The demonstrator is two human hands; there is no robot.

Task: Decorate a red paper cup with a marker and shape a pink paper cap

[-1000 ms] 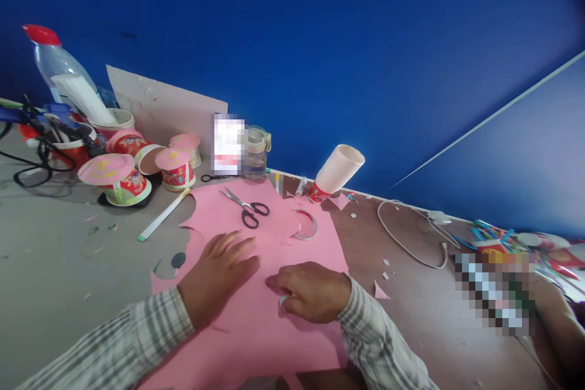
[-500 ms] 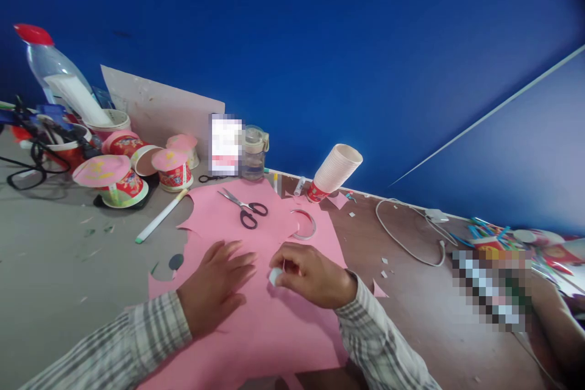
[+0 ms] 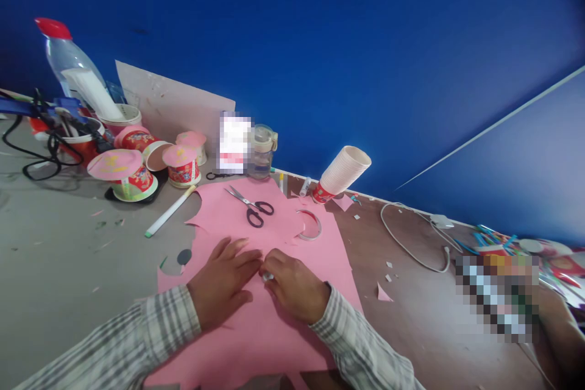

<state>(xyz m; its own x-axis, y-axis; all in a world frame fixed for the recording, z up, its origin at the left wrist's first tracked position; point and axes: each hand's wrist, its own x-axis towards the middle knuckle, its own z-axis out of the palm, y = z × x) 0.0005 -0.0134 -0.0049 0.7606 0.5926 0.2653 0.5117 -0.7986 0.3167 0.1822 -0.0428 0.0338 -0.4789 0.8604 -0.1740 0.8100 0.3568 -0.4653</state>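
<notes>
A large sheet of pink paper [image 3: 256,341] lies on the table under both hands. My left hand [image 3: 223,286] rests flat on it, fingers stretched toward the right hand. My right hand [image 3: 295,286] pinches a small white piece [image 3: 267,276] low over the paper, close by the left fingertips; its exact kind is unclear. Beyond the hands lie scissors [image 3: 250,206] with dark handles, blades partly apart, and a roll of tape [image 3: 315,234], both on the pink paper. A dark round disc [image 3: 184,256] is at the sheet's left edge.
Left are a marker [image 3: 170,213], decorated paper cups [image 3: 137,186] with pink tops and a red-capped bottle [image 3: 75,61]. A jar [image 3: 261,152] and a leaning stack of cups [image 3: 342,170] stand by the blue wall. Rightward lie a white cable [image 3: 388,237] and another person's arm [image 3: 555,317].
My right hand has moved left with the white piece, so it now meets the left fingertips. The left hand stays flat on the paper. The view has shifted slightly.
</notes>
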